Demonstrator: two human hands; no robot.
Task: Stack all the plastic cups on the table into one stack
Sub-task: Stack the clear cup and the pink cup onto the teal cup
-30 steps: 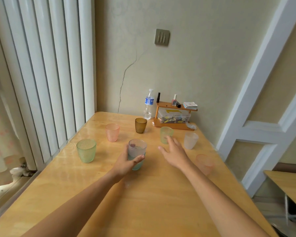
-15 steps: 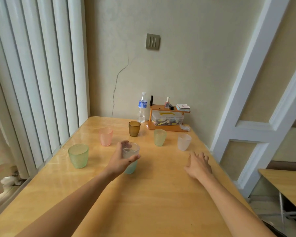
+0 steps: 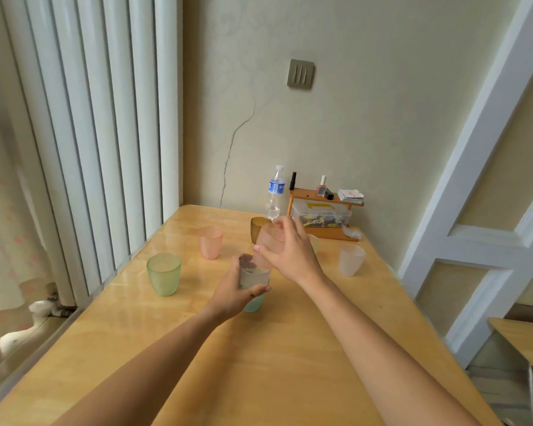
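My left hand [image 3: 230, 296] grips a stack of two cups [image 3: 254, 303] standing on the wooden table [image 3: 259, 370], a greyish cup nested in a teal one. My right hand [image 3: 293, 257] holds a pale peach cup [image 3: 270, 240] just above and behind the stack's rim, tilted. Loose cups stand around: a green cup [image 3: 163, 273] at the left, a pink cup [image 3: 210, 242] behind it, a brown cup [image 3: 257, 227] partly hidden by my right hand, a light green cup [image 3: 314, 242] mostly hidden behind that hand, and a frosted white cup [image 3: 351, 259] at the right.
A water bottle [image 3: 275, 193] and a small wooden shelf [image 3: 323, 210] with a clear box and small items stand at the table's far edge by the wall. White vertical slats [image 3: 105, 133] run along the table's left side. The table's right edge drops off near the white door frame [image 3: 474, 210].
My right hand took hold of the peach cup at the table's right side, lifted it and carried it left to above the stack. My left hand has stayed on the stack.
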